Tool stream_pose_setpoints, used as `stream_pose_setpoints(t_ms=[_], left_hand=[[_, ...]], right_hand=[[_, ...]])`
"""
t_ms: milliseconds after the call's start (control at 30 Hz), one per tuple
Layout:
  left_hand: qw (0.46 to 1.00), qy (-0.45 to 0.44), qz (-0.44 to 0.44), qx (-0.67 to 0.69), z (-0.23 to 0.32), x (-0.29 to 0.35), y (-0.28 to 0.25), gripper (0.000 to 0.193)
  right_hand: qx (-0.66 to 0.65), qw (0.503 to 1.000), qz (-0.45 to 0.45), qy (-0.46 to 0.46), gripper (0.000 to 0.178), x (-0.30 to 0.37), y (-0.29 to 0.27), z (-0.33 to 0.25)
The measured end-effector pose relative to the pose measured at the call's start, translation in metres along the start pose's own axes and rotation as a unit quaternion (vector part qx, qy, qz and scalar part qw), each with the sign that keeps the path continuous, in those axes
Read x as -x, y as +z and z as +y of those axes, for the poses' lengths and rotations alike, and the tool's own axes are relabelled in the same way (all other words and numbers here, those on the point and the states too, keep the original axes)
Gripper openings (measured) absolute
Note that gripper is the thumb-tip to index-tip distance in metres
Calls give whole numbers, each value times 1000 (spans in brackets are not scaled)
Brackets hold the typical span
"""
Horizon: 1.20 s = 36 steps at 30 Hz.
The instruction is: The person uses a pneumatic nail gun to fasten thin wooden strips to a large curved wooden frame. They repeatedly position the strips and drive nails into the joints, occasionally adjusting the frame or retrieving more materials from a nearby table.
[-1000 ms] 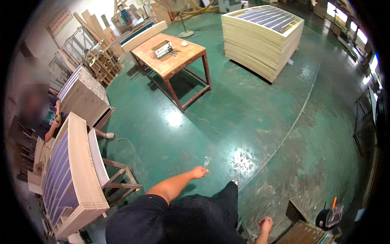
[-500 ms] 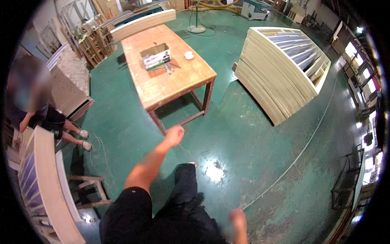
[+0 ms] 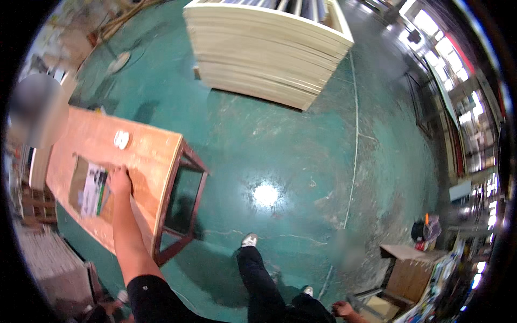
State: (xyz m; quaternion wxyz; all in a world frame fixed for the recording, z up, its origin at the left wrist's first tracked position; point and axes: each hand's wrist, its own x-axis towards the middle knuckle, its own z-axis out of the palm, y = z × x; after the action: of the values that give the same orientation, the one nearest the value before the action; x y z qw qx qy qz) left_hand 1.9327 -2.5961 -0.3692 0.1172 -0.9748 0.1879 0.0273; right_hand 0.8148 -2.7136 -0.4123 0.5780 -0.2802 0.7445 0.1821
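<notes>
My left hand [image 3: 120,181] is over the wooden table [image 3: 153,156], right beside an open cardboard box [image 3: 92,189] with a printed white and green side. Its fingers are curled down at the tabletop; whatever they may be gripping is hidden under them. A thin silvery tool [image 3: 106,203] lies between the box and my wrist. Farther up the table sits a small white object [image 3: 121,139], perhaps a roll or cup. My right hand [image 3: 342,308] hangs low by my right side, fingers loosely curled, with nothing visible in them.
A tall stack of pale wooden frames [image 3: 264,56] stands on the green floor ahead. A white cord [image 3: 355,134] runs along the floor at right. At lower right is a wooden box-like stand [image 3: 409,274] with clutter. A person with blurred head [image 3: 36,110] is at far left.
I have stepped and turned right, so the table now sits at left, closer to me. My left hand has gone from hanging before the table to its top beside the box.
</notes>
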Motion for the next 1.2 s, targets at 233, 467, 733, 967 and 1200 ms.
stream_pose_setpoints(t_ms=[233, 467, 733, 967, 1200], left_hand=[[923, 259, 236, 157, 91, 67, -42, 11], [606, 396, -317, 612, 335, 450, -55, 9], [401, 112, -867, 273, 423, 975, -6, 25], [407, 306, -860, 35, 442, 1248, -23, 28], [464, 253, -849, -14, 496, 1465, 38, 27]], right_hand=[[24, 997, 17, -77, 26, 33, 82, 13], [-152, 975, 24, -158, 22, 37, 121, 138], [-375, 908, 166, -89, 20, 11, 132, 414], [-500, 844, 193, -37, 23, 0, 117, 585], [-314, 873, 364, -83, 30, -147, 156, 760]])
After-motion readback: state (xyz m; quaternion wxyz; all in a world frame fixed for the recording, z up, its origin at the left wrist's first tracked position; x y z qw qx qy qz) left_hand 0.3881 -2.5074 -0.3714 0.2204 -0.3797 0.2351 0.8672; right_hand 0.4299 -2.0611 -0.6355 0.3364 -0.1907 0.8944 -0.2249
